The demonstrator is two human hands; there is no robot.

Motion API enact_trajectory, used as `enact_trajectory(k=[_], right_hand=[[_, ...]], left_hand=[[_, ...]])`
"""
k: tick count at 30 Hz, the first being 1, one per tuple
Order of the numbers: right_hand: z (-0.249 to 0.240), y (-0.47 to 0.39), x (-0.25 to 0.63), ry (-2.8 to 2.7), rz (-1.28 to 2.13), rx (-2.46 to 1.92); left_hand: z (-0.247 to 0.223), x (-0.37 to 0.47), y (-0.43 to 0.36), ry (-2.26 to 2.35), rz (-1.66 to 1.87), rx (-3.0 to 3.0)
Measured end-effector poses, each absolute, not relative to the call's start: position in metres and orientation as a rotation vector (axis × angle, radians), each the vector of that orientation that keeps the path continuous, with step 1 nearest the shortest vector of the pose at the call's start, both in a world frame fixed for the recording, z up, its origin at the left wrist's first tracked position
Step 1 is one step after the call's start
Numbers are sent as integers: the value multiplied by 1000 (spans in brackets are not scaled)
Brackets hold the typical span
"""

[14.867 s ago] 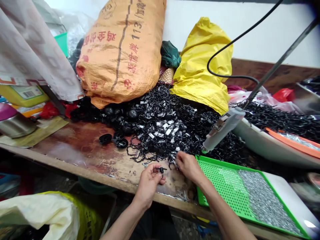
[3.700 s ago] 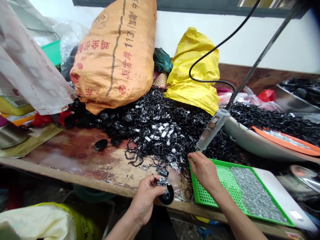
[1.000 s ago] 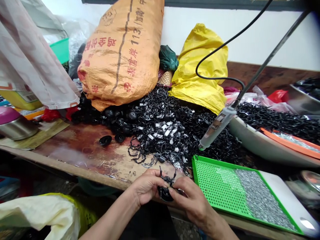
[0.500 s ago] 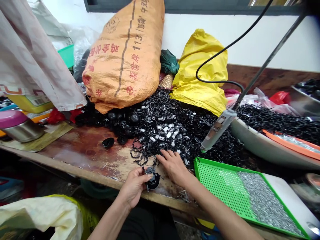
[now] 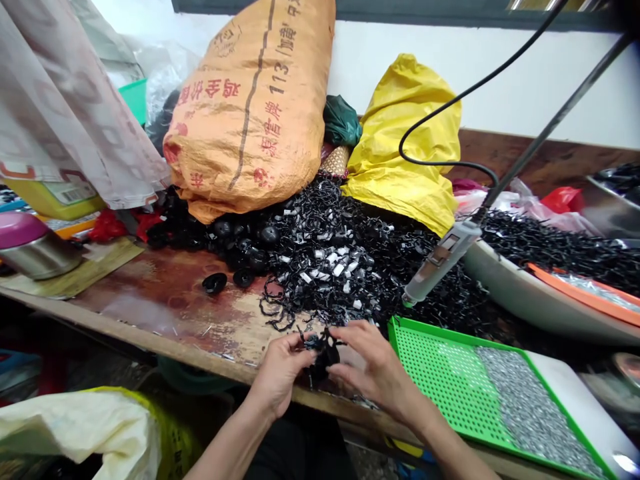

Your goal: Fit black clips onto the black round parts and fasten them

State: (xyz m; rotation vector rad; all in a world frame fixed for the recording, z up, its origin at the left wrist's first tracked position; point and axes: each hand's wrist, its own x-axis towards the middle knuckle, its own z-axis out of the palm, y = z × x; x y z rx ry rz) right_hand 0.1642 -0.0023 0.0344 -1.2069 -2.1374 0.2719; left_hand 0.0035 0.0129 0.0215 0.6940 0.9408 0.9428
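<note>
bare left hand (image 5: 277,377) pinches a small black plastic assembly (image 5: 323,355) at the front edge of the worn brown wooden bench (image 5: 187,313); bare right hand (image 5: 376,368) has thumb and fingers spread around its other side, firm grip or not can't tell. green perforated plastic tray (image 5: 445,373) sits just right of them, heap of black and white plastic parts (image 5: 335,260) behind.

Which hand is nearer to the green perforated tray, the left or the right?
The right hand, just left of the tray. The left hand is farther left, across the black part it grips.
</note>
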Motion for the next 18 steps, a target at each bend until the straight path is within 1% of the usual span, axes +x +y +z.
enact_trajectory(k=[6,12,18], right_hand=[[16,-16,159,-2090,238,-1174],[9,-19,166,-1948,441,-1182],[11,-28,167,-1895,511,-1211]], left_hand=[[30,14,6,869,945,803],[31,18,1,839,924,861],[34,15,-5,711,853,858]])
